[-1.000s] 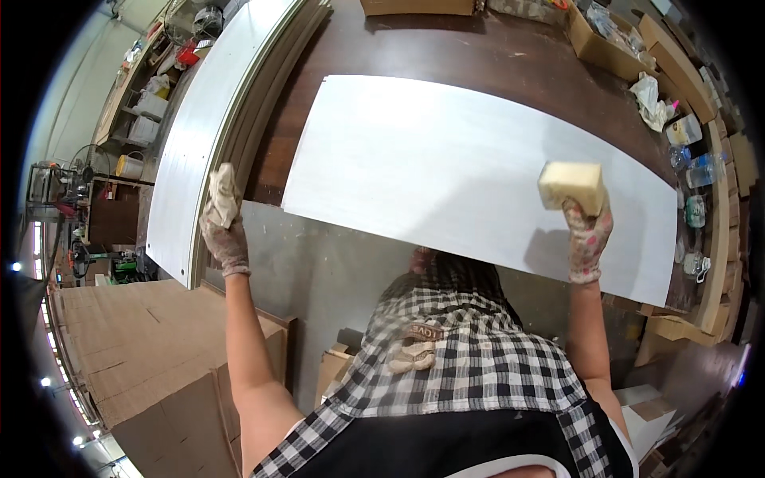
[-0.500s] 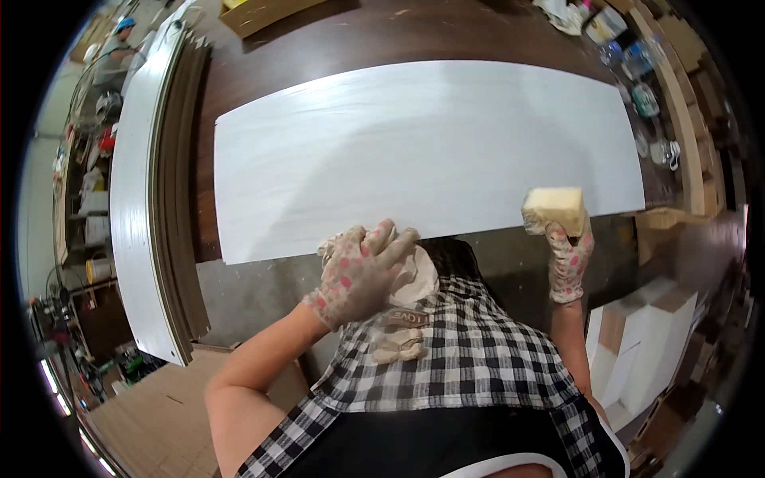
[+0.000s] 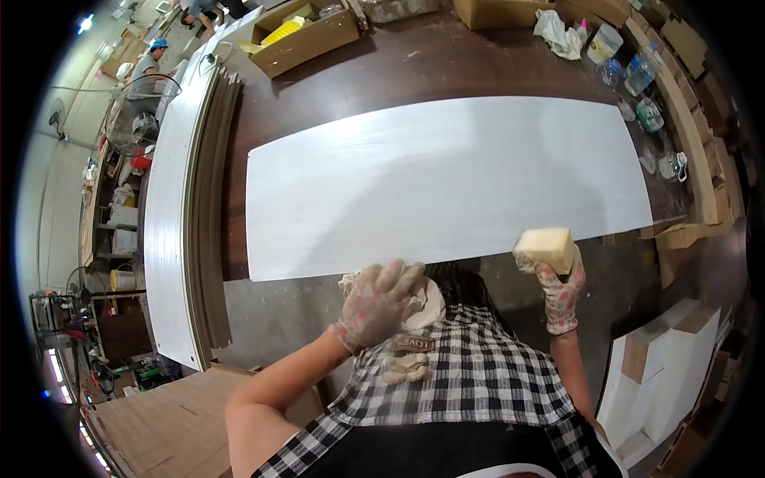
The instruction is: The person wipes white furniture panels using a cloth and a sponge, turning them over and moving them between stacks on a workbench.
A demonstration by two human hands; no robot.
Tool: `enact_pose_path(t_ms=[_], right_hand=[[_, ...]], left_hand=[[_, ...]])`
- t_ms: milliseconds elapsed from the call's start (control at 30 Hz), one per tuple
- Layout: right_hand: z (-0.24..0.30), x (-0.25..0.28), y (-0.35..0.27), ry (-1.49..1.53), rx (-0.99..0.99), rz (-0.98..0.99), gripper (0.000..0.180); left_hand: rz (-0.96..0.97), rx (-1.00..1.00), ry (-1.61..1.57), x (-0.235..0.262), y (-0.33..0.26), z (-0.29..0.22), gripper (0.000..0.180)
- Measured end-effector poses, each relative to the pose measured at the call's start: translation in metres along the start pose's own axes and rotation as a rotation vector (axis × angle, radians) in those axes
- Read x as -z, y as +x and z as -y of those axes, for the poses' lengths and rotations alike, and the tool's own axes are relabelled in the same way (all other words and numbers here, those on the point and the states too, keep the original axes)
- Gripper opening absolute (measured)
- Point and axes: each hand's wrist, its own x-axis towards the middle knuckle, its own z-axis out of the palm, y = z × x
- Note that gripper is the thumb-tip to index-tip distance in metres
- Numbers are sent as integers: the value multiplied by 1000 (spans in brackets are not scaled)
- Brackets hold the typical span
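Observation:
A long white board (image 3: 454, 175) lies flat on the dark brown table (image 3: 398, 76) before me. My right hand (image 3: 562, 295), in a pale glove with pink dots, grips a cream-coloured sponge block (image 3: 545, 245) by the board's near right edge. Close to the board's near edge, left of centre, my gloved left hand (image 3: 381, 307) rests on a crumpled whitish cloth (image 3: 426, 307), its fingers bent over it. Part of the cloth is hidden beneath the palm. I wear a black-and-white checked apron (image 3: 470, 374).
Stacked white panels (image 3: 171, 231) stand along the left. A cardboard box (image 3: 307, 40) with yellow items sits at the far side. Plastic bottles (image 3: 641, 72) line the right edge by a wooden rail (image 3: 677, 119). White box-like parts (image 3: 661, 374) stand at lower right; another person (image 3: 147, 68) is far left.
The view has shifted, so the board and table appear lower and further right, with more of the far side showing. Both hands keep their holds on the cloth and the sponge.

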Motion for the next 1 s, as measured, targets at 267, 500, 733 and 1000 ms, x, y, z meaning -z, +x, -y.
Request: enact_pose_path(t_ms=[267,500,733,1000], right_hand=[[22,-17,13,30,7,99,42],[-18,24,-8,550,-428,9,42],[33,-19,-23,38,-359,-6,36],[75,-51,-8,224,-462,-149,35]], left_hand=[[37,86,-141,7,3,15,33],[-356,265,-215,41,81,117,40],[-181,536,-256,43,150,219,30],[-362,378,-96,18,98,220,34]])
